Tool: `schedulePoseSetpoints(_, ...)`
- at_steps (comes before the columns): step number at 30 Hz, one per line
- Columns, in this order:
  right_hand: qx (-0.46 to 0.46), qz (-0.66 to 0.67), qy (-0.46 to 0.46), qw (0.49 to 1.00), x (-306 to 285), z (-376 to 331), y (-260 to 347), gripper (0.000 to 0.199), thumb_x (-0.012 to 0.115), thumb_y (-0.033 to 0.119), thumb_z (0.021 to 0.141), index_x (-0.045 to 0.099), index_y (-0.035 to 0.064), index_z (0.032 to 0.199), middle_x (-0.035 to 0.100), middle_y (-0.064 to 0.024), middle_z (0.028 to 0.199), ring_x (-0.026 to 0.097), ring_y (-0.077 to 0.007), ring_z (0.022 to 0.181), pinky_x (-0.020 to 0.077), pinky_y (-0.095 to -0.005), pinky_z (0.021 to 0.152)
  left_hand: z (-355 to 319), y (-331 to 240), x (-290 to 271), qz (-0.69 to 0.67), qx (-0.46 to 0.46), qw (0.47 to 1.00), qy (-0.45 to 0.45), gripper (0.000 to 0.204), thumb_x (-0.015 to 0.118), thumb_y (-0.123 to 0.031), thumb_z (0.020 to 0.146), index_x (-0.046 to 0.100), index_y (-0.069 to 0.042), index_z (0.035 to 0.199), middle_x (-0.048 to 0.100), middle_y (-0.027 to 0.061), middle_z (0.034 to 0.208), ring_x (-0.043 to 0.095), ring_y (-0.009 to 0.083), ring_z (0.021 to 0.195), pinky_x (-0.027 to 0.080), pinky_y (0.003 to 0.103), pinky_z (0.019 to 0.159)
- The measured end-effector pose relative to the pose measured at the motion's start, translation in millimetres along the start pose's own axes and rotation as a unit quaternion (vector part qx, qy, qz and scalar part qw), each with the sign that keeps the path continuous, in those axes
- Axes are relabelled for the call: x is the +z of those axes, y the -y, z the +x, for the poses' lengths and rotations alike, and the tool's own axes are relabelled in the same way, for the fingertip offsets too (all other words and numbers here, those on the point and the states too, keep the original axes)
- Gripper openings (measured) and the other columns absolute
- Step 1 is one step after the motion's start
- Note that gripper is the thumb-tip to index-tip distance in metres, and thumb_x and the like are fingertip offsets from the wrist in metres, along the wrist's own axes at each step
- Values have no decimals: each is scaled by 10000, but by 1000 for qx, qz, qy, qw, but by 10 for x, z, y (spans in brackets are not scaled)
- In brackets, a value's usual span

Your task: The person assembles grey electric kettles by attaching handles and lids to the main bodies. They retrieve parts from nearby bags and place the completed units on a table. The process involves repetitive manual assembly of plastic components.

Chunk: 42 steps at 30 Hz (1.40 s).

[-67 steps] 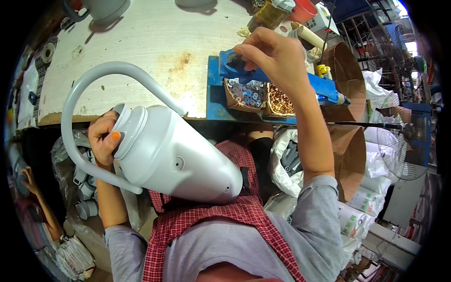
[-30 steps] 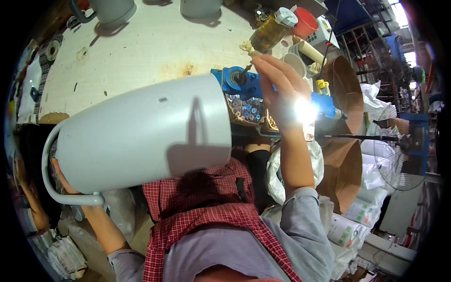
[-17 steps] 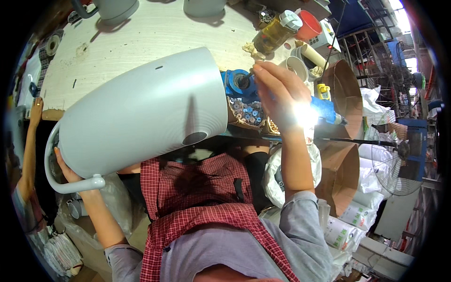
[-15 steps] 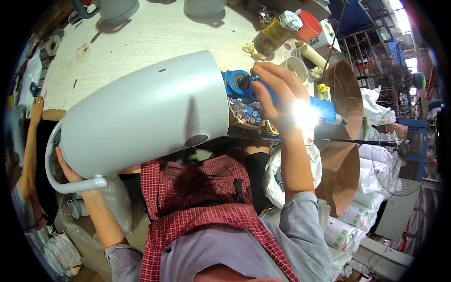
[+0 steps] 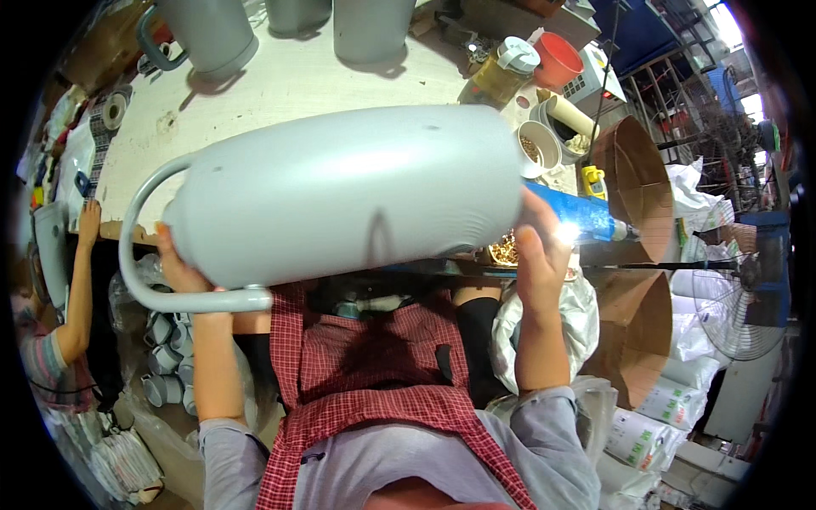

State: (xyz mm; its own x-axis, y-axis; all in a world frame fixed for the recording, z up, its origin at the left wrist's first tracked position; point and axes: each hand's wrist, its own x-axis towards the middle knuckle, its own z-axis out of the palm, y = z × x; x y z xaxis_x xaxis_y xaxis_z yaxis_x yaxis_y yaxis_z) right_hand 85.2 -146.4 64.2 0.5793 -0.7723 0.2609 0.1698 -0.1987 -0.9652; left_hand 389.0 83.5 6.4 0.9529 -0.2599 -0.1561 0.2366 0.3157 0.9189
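A large light-grey jug [image 5: 357,191] lies sideways in the air in front of me, its loop handle [image 5: 129,229] toward the left. My left hand [image 5: 178,263] grips it at the left end, inside the loop, with the fingers partly hidden. At the right end my right hand [image 5: 544,251] holds the rim, thumb on the near side and the other fingers mostly out of sight. Just beyond that hand a blue elongated tool [image 5: 574,211] with a metal tip shows from behind the jug.
More grey jugs [image 5: 208,42] stand at the back of the white table [image 5: 280,89]. A yellowish bottle [image 5: 501,72], a red cup [image 5: 558,61] and a white cup [image 5: 539,144] are at the right. Cardboard boxes [image 5: 629,331] stand beside me. A co-worker's arm [image 5: 81,280] reaches in from the left.
My right hand has come away from the blue tool onto the jug's right end. The jug has moved right and turned more level, with my left hand still on it.
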Motion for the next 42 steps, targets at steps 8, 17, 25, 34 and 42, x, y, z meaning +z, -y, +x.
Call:
schedulePoseSetpoints(8, -39, 58, -283, 957, -925, -294, -333, 223, 513, 211, 982, 534, 0, 1053, 597, 7, 886, 534, -43, 765, 416, -190, 692, -508, 857, 1006, -53, 65, 955, 284, 505, 662, -499, 844, 610, 3, 846, 579, 4, 781, 501, 88, 717, 424, 249, 647)
schedulePoseSetpoints(17, -23, 43, -310, 949, -897, -267, -381, 153, 509, 195, 983, 526, 43, 978, 522, 57, 777, 395, 6, 629, 310, -160, 558, -438, 1042, 1006, -48, 50, 952, 297, 529, 626, -470, 879, 625, 56, 937, 599, 64, 909, 552, 133, 820, 439, 271, 730)
schedulePoseSetpoints(25, -18, 29, -333, 942, -881, -221, -428, 177, 538, 193, 967, 543, 35, 1048, 568, 29, 855, 496, -30, 719, 380, -164, 628, -386, 1067, 1011, -22, 42, 953, 298, 500, 605, -449, 899, 630, 50, 930, 597, 64, 877, 550, 143, 803, 446, 284, 733)
schedulePoseSetpoints(34, -72, -185, -363, 910, -957, -648, -720, 263, 611, 153, 888, 579, 0, 1100, 622, -76, 936, 576, -155, 862, 451, -283, 806, -103, 1082, 769, 36, 21, 974, 223, 487, 440, -394, 970, 556, 48, 1136, 617, 154, 1097, 593, 237, 999, 475, 378, 879)
schedulePoseSetpoints(42, 417, -528, -327, 664, -2656, -3049, -2126, 492, 698, 297, 762, 588, -69, 1071, 643, -244, 1060, 628, -359, 988, 484, -415, 867, -62, 1070, 864, 163, 96, 960, 208, 519, 346, -418, 1003, 479, 55, 1168, 606, 208, 1097, 641, 283, 966, 569, 400, 803)
